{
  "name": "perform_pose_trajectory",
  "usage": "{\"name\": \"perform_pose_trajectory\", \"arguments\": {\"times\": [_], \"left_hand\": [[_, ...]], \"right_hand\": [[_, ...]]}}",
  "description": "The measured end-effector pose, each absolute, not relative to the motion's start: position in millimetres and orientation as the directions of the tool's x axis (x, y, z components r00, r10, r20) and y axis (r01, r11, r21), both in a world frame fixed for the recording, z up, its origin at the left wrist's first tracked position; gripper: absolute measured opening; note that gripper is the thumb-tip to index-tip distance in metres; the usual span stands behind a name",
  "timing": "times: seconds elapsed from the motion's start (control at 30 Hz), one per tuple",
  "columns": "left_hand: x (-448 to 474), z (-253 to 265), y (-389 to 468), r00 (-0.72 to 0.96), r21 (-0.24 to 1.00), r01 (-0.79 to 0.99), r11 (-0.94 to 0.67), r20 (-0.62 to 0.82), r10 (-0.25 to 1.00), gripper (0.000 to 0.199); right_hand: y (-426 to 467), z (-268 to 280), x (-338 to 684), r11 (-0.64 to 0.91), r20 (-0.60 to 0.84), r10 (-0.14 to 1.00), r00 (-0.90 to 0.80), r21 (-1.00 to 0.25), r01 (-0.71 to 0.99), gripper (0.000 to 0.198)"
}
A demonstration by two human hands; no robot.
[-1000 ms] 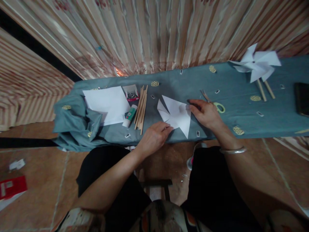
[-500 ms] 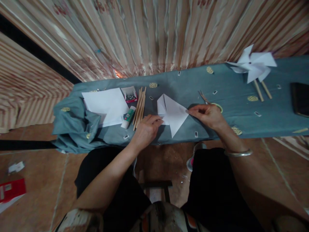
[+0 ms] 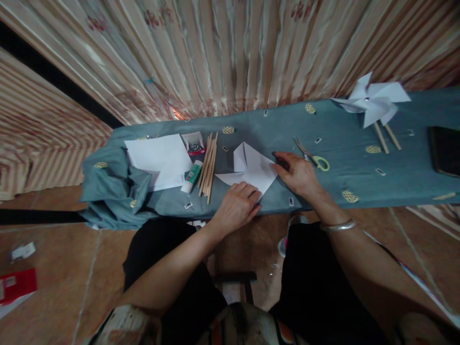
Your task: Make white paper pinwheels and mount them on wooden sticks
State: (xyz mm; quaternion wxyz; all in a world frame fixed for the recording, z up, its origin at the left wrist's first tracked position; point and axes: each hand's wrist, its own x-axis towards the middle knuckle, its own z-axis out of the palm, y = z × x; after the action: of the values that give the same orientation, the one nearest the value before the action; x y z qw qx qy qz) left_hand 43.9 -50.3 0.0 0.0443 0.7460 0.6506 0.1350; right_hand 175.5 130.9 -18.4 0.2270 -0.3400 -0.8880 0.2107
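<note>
A white paper [image 3: 257, 165], cut and partly folded into pinwheel-like points, lies flat in front of me on the cloth. My left hand [image 3: 237, 207] is over its lower corner, fingers bent and closed on the paper there, hiding that tip. At the right corner, my right hand [image 3: 296, 175] touches the edge with its thumb, while the index finger is held apart from it. Just beyond the right hand lie scissors [image 3: 319, 163] with yellow-green handles. Left of the paper are several wooden sticks [image 3: 207, 167] and a green-and-white glue stick [image 3: 192, 176].
A stack of white paper [image 3: 158, 155] and a small box of metal pins [image 3: 194, 143] are on the left. Finished-looking white pinwheels [image 3: 375, 100] on sticks rest at the back right, near a dark phone-like object [image 3: 445, 151]. A pleated curtain [image 3: 230, 57] hangs behind the blue-green cloth [image 3: 269, 129].
My left hand has moved from the paper's left side to its lower corner, uncovering a pointed left flap. My right thumb and index finger have parted at the right corner.
</note>
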Motion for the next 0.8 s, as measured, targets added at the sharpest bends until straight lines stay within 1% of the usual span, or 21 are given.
{"name": "perform_pose_trajectory", "arguments": {"times": [0.07, 0.13, 0.27, 0.37, 0.57, 0.7, 0.8], "left_hand": [[45, 0, -49, 0.107, 0.234, 0.963, -0.136, 0.135, 0.985, 0.023], [44, 0, -49, 0.107, 0.233, 0.963, -0.136, 0.132, 0.985, 0.021], [41, 1, -52, 0.118, 0.227, 0.962, -0.149, 0.145, 0.982, 0.019], [36, 1, -54, 0.118, 0.215, 0.965, -0.152, 0.166, 0.979, 0.019], [17, 0, -59, 0.080, 0.153, 0.981, -0.116, 0.227, 0.971, 0.022], [12, -2, -61, 0.048, 0.143, 0.986, -0.088, 0.259, 0.965, 0.021], [16, -3, -59, 0.084, 0.164, 0.978, -0.129, 0.257, 0.963, 0.021]], "right_hand": [[128, -17, 169, 0.704, 0.268, 0.680, -0.682, -0.498, 0.506, 0.038], [128, -15, 166, 0.677, 0.233, 0.703, -0.672, -0.508, 0.532, 0.038], [135, -15, 165, 0.521, 0.105, 0.790, -0.604, -0.634, 0.571, 0.035], [142, -19, 171, 0.399, 0.017, 0.826, -0.564, -0.724, 0.563, 0.035], [135, -16, 194, 0.257, -0.103, 0.796, -0.596, -0.835, 0.487, 0.030], [119, -10, 207, 0.144, -0.211, 0.777, -0.593, -0.858, 0.493, 0.028], [111, -9, 210, 0.130, -0.241, 0.757, -0.608, -0.856, 0.501, 0.028]]}}
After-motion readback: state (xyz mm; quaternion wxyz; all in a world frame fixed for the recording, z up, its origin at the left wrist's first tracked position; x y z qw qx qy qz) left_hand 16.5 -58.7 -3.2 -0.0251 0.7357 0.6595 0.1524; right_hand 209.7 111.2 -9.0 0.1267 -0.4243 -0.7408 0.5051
